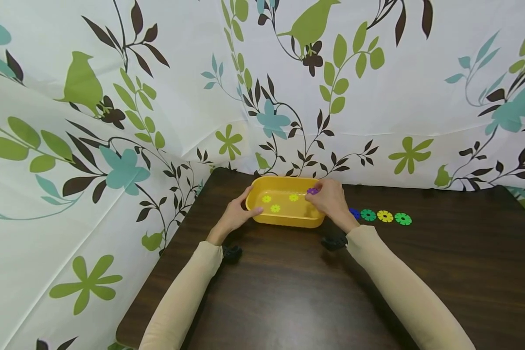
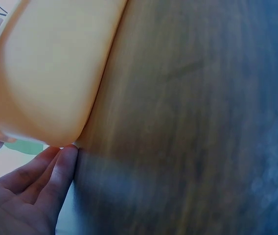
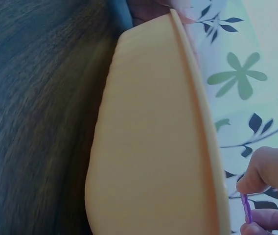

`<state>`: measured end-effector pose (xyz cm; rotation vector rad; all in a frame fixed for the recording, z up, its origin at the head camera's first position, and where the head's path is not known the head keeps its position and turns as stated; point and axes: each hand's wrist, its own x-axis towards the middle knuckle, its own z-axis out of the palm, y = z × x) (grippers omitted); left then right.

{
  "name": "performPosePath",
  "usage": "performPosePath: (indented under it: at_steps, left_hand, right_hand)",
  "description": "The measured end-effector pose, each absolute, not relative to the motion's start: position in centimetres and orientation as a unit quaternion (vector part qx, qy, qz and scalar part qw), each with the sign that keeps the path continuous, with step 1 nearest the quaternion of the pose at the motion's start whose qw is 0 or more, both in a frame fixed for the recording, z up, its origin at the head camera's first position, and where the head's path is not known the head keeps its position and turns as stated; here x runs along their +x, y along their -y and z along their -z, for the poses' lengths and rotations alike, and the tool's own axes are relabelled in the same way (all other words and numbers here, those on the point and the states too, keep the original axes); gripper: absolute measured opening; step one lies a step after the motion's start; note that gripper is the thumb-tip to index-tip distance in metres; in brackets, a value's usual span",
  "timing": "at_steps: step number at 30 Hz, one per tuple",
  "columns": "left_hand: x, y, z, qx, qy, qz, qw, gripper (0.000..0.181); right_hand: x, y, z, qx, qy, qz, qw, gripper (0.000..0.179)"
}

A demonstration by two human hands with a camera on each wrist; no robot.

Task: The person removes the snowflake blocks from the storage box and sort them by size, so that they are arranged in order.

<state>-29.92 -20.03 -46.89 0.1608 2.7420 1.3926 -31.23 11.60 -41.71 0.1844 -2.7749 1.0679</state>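
A yellow plastic tub (image 1: 288, 223) stands on the dark table, with three yellow-green flower-shaped discs (image 1: 275, 208) on its floor. My left hand (image 1: 235, 214) grips the tub's left end, thumb over the rim and fingers along the outside; in the left wrist view those fingers (image 2: 56, 171) lie against its lower corner. Over the tub's right end, my right hand (image 1: 332, 200) pinches a purple flower-shaped disc (image 1: 312, 191). The right wrist view shows this purple disc (image 3: 246, 208) edge-on between thumb and fingers, above the level of the tub's rim (image 3: 202, 112).
Right of the tub, several notched discs lie in a row: a blue one (image 1: 354, 213) partly behind my right wrist, a teal-green one (image 1: 368, 215), a yellow one (image 1: 385, 216) and a green one (image 1: 403, 218). A patterned cloth (image 1: 192, 116) hangs behind and left of the table.
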Motion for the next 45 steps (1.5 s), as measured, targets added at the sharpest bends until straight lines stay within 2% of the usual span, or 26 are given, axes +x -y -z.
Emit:
performPosePath:
  at_steps: [13, 21, 45]
  left_hand:
    - [-29.8, 20.3, 47.0, 0.056, -0.895, -0.441, 0.033, 0.101]
    - [-29.9, 20.3, 47.1, 0.057, -0.895, -0.442, 0.033, 0.1]
    - [-30.1, 20.4, 47.2, 0.055, -0.9, -0.43, 0.033, 0.101]
  right_hand:
    - [-29.8, -15.4, 42.3, 0.053, 0.916, -0.372, 0.139, 0.033]
    - [-29.0, -17.5, 42.9, 0.049, 0.91, -0.373, 0.176, 0.035]
    - [-27.0, -24.7, 44.9, 0.001, 0.914, -0.349, 0.205, 0.032]
